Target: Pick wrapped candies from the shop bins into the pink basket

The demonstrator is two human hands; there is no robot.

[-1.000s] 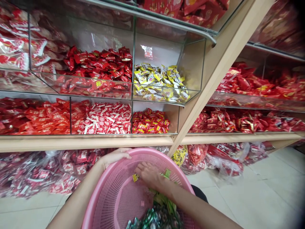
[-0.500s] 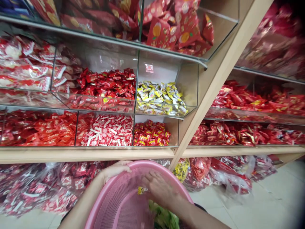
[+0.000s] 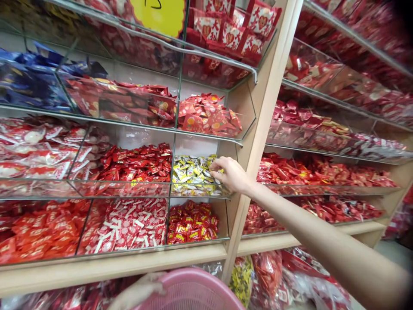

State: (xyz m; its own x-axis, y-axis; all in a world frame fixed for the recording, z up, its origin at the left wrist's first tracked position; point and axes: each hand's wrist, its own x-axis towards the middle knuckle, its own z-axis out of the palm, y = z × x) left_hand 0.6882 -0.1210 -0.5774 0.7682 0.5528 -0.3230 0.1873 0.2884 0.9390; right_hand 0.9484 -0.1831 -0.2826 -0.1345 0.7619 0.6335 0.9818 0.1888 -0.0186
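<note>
- Because the yellow-and-white candies (image 3: 189,172) lie loose behind a low clear panel (image 3: 196,190), the right hand (image 3: 229,174) seems to reach over from the right, bent fingertips at the pile; whether anything is pinched between them, I cannot tell.
- Below and left of that grip, the left hand (image 3: 142,290), blurred, has its fingers curled over the rim of the pink basket (image 3: 206,276), probably to steady it.
- To keep kinds apart, it seems, a clear divider (image 3: 173,159) stands left of the right hand, with dark red candies (image 3: 138,165) beyond it; red-and-yellow candies (image 3: 193,224) lie below that grip.
- Counted: two hands, one basket, one yellow sign (image 3: 159,16) well above the reaching grip; the candies overlap too much to number.
</note>
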